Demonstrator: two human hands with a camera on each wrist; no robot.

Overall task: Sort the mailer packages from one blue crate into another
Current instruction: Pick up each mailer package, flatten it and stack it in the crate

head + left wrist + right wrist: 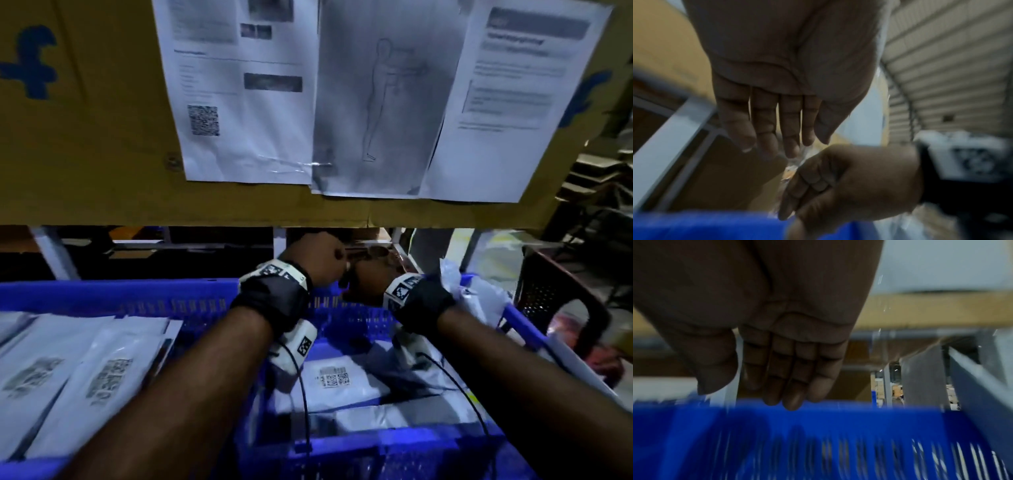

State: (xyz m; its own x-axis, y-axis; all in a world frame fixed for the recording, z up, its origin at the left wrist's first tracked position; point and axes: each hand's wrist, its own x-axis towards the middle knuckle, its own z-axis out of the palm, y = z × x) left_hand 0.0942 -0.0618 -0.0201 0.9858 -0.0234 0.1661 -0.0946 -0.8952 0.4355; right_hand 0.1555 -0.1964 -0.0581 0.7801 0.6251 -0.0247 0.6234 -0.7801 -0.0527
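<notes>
Mailer (342, 382) barcode label unreadable; cardboard (51, 137) blue "f"

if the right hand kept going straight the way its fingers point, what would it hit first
Probably the far rim of the blue crate. In the right wrist view the right hand has its fingertips just above that rim. If they clear it, the next thing looks like the shelving frame behind; depth is unclear.

Both forearms are bare. Each wrist wears a black strap (270, 301) carrying a white block (297, 346) printed with black-and-white square markers. A thin black cable (303, 387) trails from the left block, another (459, 383) from the right.
</notes>
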